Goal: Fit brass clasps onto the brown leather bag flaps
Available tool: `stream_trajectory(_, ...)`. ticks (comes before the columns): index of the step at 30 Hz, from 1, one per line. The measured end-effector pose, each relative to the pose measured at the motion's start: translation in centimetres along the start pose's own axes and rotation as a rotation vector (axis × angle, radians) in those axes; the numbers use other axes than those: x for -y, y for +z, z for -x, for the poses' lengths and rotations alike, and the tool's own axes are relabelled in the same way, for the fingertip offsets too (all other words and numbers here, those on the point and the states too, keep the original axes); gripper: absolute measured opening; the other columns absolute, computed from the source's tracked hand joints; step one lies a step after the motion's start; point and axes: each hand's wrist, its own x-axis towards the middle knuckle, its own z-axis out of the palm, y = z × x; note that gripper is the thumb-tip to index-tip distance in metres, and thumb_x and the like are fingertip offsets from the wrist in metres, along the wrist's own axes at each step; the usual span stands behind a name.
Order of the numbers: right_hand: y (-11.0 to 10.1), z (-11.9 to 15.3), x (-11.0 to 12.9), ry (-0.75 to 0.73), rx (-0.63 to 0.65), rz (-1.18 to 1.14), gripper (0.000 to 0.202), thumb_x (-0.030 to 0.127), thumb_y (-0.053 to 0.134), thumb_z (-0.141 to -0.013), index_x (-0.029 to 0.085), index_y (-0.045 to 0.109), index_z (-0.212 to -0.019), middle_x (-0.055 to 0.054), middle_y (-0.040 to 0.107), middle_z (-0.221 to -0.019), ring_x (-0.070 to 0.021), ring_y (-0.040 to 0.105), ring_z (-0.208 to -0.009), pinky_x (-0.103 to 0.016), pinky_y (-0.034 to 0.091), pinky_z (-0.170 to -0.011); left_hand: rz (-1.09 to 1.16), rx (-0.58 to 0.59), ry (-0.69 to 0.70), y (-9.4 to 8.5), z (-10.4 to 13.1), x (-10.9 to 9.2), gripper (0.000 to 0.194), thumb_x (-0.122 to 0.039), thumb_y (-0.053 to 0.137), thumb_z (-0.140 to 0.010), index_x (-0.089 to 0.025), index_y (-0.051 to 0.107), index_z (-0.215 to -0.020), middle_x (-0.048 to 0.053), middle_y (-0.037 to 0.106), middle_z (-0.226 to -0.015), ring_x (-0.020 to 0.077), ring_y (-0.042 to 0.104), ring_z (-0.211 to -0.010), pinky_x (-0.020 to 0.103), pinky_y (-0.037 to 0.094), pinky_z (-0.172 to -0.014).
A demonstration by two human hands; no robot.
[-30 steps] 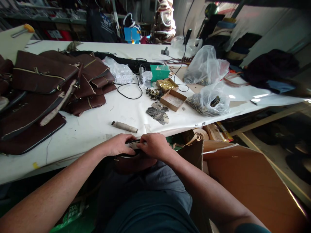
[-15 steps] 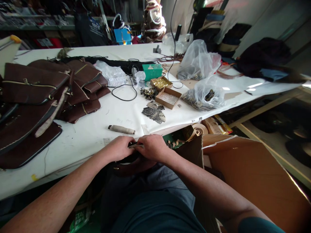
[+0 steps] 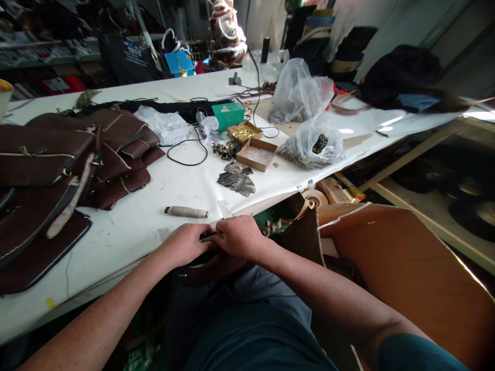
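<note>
A dark brown leather piece [image 3: 220, 267], likely a bag, rests on my lap at the table's near edge. My left hand [image 3: 188, 244] is closed on its upper edge. Close beside it, my right hand [image 3: 240, 237] grips the same edge with fingers bent. The fingertips nearly meet around a thin light strip, and what lies under them is hidden. Just beyond the hands, a wrapped grey tool [image 3: 186, 212] lies on the white table [image 3: 143, 232].
Brown leather bags [image 3: 34, 170] are piled at the left. Farther back are thin metal plates [image 3: 236, 179], a box of gold fittings [image 3: 244, 132], a box of small pale pieces [image 3: 257, 154] and plastic bags [image 3: 315, 147]. A large cardboard box [image 3: 398, 257] stands at the right.
The view has turned slightly, so the table things appear farther left. Both hands keep their hold on the brown leather piece, with only a slight shift of the fingers.
</note>
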Motion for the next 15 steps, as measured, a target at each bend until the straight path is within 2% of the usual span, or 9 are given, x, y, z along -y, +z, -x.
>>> stream_trajectory(6,-0.1,0.4,0.0,-0.16,0.002,0.007,0.024,0.04,0.065,-0.1,0.023,0.082,-0.102,-0.01,0.083,-0.099,-0.029,0.075,-0.093,-0.034,0.048,-0.077,0.014,0.003,0.03,0.7,-0.2,-0.2,0.019,-0.035,0.065,-0.086,-0.026,0.08,-0.093,0.007,0.084,-0.096,0.0332,0.076,-0.092,0.036,0.049,-0.075)
stream_trajectory(9,-1.6,1.8,0.1,-0.237,0.047,-0.003,0.02,0.037,0.069,-0.099,0.02,0.081,-0.095,-0.009,0.082,-0.095,-0.0271,0.074,-0.088,-0.034,0.047,-0.077,0.013,0.02,0.029,0.8,-0.4,0.0,0.015,-0.035,0.065,-0.086,-0.028,0.078,-0.086,0.006,0.083,-0.088,0.0315,0.075,-0.088,0.035,0.048,-0.075)
stream_trajectory(12,-4.2,4.7,-0.1,-0.422,0.075,-0.257,0.016,0.035,0.074,-0.099,0.024,0.078,-0.089,-0.002,0.08,-0.09,-0.019,0.071,-0.084,-0.028,0.047,-0.078,-0.05,-0.058,-0.034,0.4,-0.6,0.5,0.016,-0.04,0.066,-0.087,-0.029,0.077,-0.084,0.005,0.081,-0.084,0.0309,0.074,-0.087,0.034,0.047,-0.075)
stream_trajectory(14,-5.5,6.7,-1.1,-0.499,0.011,-0.5,0.02,0.039,0.073,-0.1,0.024,0.076,-0.087,0.001,0.078,-0.087,-0.0155,0.069,-0.082,-0.025,0.046,-0.08,-0.085,-0.097,-0.086,0.1,-0.4,0.8,0.019,-0.044,0.066,-0.088,-0.029,0.077,-0.084,0.004,0.08,-0.082,0.0293,0.074,-0.084,0.032,0.046,-0.074)
stream_trajectory(15,-5.6,7.4,-1.9,-0.47,-0.048,-0.611,0.023,0.042,0.073,-0.101,0.023,0.076,-0.087,0.001,0.077,-0.085,-0.0149,0.067,-0.08,-0.025,0.046,-0.079,-0.088,-0.094,-0.093,0.1,-0.3,0.9,0.022,-0.046,0.065,-0.09,-0.029,0.077,-0.085,0.003,0.08,-0.082,0.0282,0.074,-0.083,0.031,0.046,-0.073)
